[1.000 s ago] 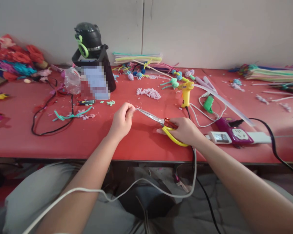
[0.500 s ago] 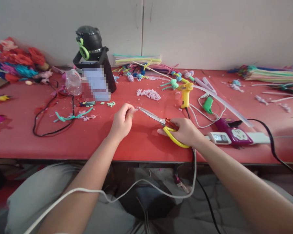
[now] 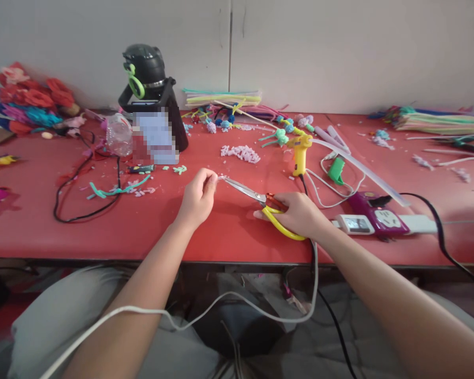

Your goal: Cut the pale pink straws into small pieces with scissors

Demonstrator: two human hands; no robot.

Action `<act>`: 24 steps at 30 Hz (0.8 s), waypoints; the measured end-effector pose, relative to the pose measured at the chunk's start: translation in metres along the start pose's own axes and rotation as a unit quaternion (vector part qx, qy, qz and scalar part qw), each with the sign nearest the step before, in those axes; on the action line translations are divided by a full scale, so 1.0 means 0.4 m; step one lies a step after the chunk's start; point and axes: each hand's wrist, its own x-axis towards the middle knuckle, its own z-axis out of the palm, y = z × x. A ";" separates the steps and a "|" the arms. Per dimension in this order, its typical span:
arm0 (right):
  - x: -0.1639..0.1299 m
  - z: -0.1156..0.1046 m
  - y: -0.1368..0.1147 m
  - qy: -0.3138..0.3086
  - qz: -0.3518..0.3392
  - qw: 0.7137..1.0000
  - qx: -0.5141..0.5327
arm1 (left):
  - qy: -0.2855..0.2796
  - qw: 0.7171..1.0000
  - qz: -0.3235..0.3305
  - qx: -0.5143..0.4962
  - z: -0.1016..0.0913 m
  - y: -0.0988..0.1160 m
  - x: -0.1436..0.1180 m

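Observation:
Between thumb and fingertips, my left hand [image 3: 199, 196] pinches a small pale pink piece of pipe cleaner [image 3: 221, 178] that sticks out to the right. My right hand [image 3: 302, 213] is wrapped round the yellow and orange handles of a pair of scissors [image 3: 247, 190]. The blade tips point left and meet the end of the pink piece; whether they touch it I cannot tell. Behind the blades lies a heap of short pink cut pieces [image 3: 240, 153] on the red table [image 3: 229, 239].
A yellow glue gun [image 3: 300, 155] stands beyond my right hand, near a purple power strip [image 3: 387, 217]. A black bottle [image 3: 146, 66] with a phone [image 3: 156, 131] before it is at the back left. Pipe cleaner bundles [image 3: 442, 120] lie at the right. A white cable [image 3: 205, 305] crosses my lap.
The scissors have shifted very slightly left, their tips closer to my left fingertips, and the blades look a little more apart. My left hand has barely moved.

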 end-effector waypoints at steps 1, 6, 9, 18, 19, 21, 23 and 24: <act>0.000 0.000 0.001 0.000 0.000 1.000 0.000 | 0.000 1.000 0.002 0.002 -0.001 0.000 0.000; 0.001 0.001 0.004 0.003 0.000 1.000 0.003 | -0.002 1.000 0.004 0.012 -0.003 0.002 0.000; 0.002 0.000 0.004 0.003 -0.003 1.000 0.005 | 0.000 1.000 0.003 0.010 -0.002 0.002 0.000; 0.005 0.000 0.006 -0.002 -0.003 1.000 0.000 | 0.001 1.000 -0.001 0.004 -0.002 0.003 0.000; 0.005 0.000 0.005 -0.003 -0.002 1.000 0.000 | 0.001 1.000 -0.002 0.005 -0.002 0.002 0.000; 0.005 -0.001 0.004 -0.004 0.000 1.000 0.001 | 0.001 1.000 -0.003 0.008 -0.002 0.000 0.000; 0.005 -0.002 0.002 -0.004 0.004 1.000 -0.001 | 0.002 1.000 -0.001 0.008 -0.003 -0.002 -0.001; 0.005 -0.002 0.002 -0.004 0.006 1.000 -0.002 | 0.002 1.000 0.000 0.007 -0.003 -0.002 -0.001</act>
